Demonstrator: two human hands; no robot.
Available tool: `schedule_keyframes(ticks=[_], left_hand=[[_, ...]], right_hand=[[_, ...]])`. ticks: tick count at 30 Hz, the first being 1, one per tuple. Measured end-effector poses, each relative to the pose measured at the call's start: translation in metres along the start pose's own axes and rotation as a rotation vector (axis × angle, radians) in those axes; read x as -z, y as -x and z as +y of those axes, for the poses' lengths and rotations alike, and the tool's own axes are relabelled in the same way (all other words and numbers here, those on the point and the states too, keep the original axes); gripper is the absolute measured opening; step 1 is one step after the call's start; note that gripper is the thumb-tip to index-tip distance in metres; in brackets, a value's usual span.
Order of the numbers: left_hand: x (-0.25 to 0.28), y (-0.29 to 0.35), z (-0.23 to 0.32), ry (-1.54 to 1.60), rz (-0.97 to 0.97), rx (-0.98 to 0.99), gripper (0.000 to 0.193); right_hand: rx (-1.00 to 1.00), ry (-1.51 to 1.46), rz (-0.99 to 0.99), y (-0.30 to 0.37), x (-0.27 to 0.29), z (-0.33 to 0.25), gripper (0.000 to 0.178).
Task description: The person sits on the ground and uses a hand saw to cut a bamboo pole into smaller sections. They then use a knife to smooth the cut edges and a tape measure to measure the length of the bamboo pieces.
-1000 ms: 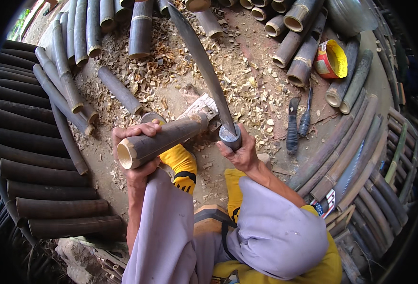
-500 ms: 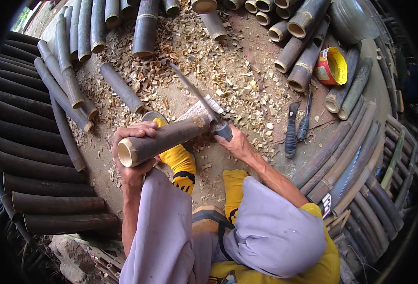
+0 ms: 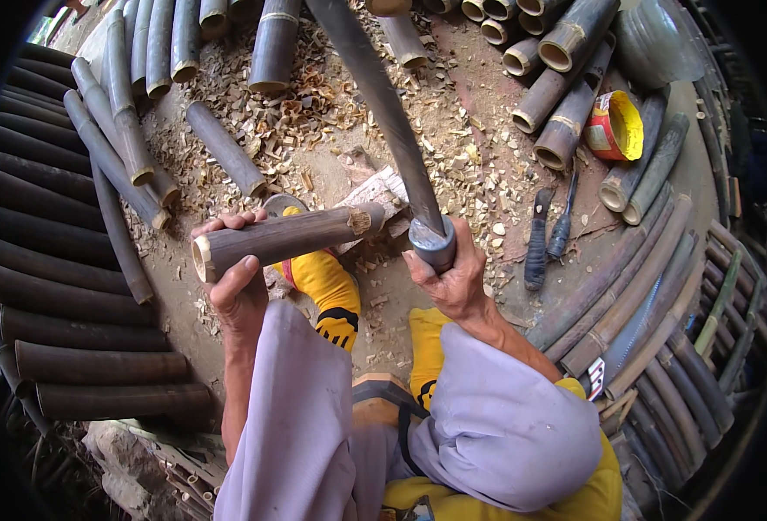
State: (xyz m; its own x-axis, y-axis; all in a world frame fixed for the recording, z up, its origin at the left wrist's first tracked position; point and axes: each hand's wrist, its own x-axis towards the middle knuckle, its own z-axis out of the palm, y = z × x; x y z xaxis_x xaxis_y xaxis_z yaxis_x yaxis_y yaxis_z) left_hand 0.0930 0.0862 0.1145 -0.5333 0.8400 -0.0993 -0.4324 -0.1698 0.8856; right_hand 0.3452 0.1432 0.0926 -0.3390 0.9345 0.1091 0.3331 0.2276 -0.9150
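1. Row of dark bamboo poles point(image 3: 79, 308): from where I stand, left of the left fingers point(image 3: 238, 218), well apart.
2. Machete point(image 3: 383, 95): long dark curved blade, blue-grey handle. The right fingers point(image 3: 422, 270) are wrapped tight round the handle; blade rises up and away beyond them.
3. Bamboo tube point(image 3: 292, 236): in the left fingers, thumb on near side, others over far side. Pale cut end just beside them; far end points toward the right fingers, short of the machete handle.
4. Pale wood block point(image 3: 375, 195): between both sets of fingers, a bit beyond; can't tell if tube touches it.
5. Red-and-yellow container point(image 3: 614, 128): beyond right fingers, to their right, tipped.
6. Wrapped-handle knife point(image 3: 535, 247): right of right fingers, lying down.
7. Chips point(image 3: 301, 113): strewn beyond both.
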Motion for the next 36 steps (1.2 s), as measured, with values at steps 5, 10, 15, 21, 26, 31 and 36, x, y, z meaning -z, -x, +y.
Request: schedule_keyframes(ticks=[5,10,15,21,26,31,36], left_hand=[[-0.007,0.001,-0.005,-0.010,-0.043,-0.016,0.056],[-0.003,0.003,-0.001,-0.020,-0.011,-0.031,0.056],[-0.009,0.001,-0.005,-0.034,-0.023,-0.008,0.057],[-0.001,0.001,0.001,-0.028,-0.029,-0.015,0.058],[0.002,0.000,0.003,-0.053,-0.066,-0.008,0.058],[-0.009,-0.007,0.006,-0.030,-0.165,0.006,0.058],[0.003,-0.006,0.011,-0.003,-0.142,-0.073,0.062]], right_hand=[[-0.293,0.157,-0.279,0.016,-0.022,0.092,0.040],[-0.276,0.084,-0.257,-0.001,-0.005,0.047,0.039],[0.015,0.136,-0.066,0.019,-0.020,0.063,0.037],[-0.318,0.118,-0.305,0.016,-0.011,0.064,0.034],[0.007,-0.031,-0.017,0.003,-0.005,0.022,0.029],[-0.300,0.139,-0.332,0.016,-0.012,0.095,0.039],[-0.107,0.098,-0.120,0.008,-0.009,0.040,0.037]])
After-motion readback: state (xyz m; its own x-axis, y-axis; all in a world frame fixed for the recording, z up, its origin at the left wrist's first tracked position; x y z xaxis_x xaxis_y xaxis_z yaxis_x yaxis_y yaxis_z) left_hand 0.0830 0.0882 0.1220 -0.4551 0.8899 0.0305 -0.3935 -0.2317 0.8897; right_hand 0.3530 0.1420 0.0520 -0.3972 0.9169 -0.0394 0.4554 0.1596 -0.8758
